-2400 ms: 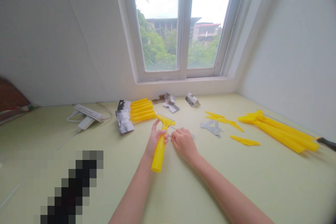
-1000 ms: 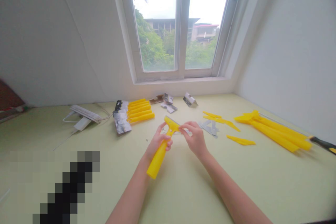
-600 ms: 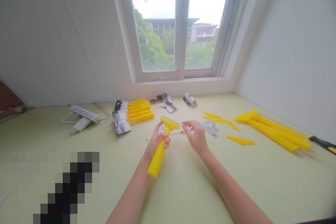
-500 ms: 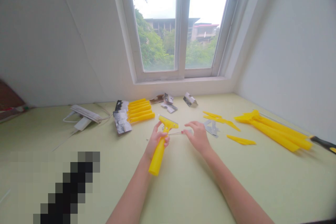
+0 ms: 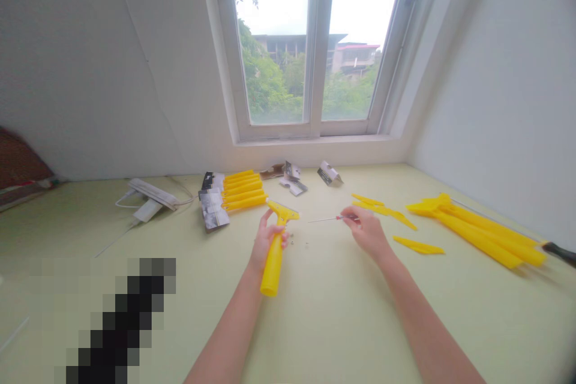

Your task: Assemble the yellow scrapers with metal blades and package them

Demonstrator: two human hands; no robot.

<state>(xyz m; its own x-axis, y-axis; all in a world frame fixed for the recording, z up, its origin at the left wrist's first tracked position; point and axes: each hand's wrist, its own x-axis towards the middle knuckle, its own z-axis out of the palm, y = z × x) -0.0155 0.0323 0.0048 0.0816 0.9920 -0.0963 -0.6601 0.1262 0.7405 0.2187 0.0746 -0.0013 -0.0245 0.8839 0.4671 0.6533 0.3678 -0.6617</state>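
Observation:
My left hand (image 5: 265,246) is wrapped round the handle of a yellow scraper (image 5: 273,264), whose wide head points away from me and tilts a little left. In my right hand (image 5: 369,231) is a thin screwdriver (image 5: 326,219), pinched near its red and dark handle, with the shaft pointing left toward the scraper's head. A gap separates the screwdriver tip from the scraper. Between the hands, a few tiny metal pieces (image 5: 292,243), perhaps screws or nuts, lie on the table. Most of the screwdriver's handle is hidden by my fingers.
Several packaged yellow scrapers (image 5: 243,192) lie in a row at the back left. Cut card packaging (image 5: 330,174) sits below the window. Yellow plastic pieces (image 5: 418,245) and larger yellow scraper parts (image 5: 481,231) lie to the right. A white power strip (image 5: 153,193) is far left.
My right hand has closed on the screwdriver, lifted it and drawn it to the right. The scraper stays in my left hand, turned slightly more upright. The view has shifted slightly.

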